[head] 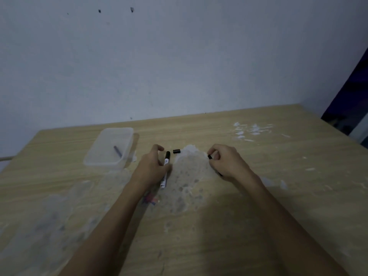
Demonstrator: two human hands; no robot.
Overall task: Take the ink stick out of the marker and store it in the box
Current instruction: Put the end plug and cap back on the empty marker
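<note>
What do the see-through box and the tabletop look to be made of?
The box looks like thin translucent plastic with a frosted finish: a dark stick inside shows through its cloudy walls. The table looks like light wood, or more likely a wood-grain laminate: long straight grain lines and a smooth matte surface, with whitish smears on it. The picture cannot settle which.

Two bare forearms came up from the lower edge of the view, each ending in a bare hand. No sleeves reached the forearms; they were uncovered all the way down to the frame edge. The left hand wore no ring, watch, band or glove, and neither did the right hand. The wrists were plain, without marks that could be made out. The fingers were slim, their nails too blurred in the dim light to tell more.
</note>
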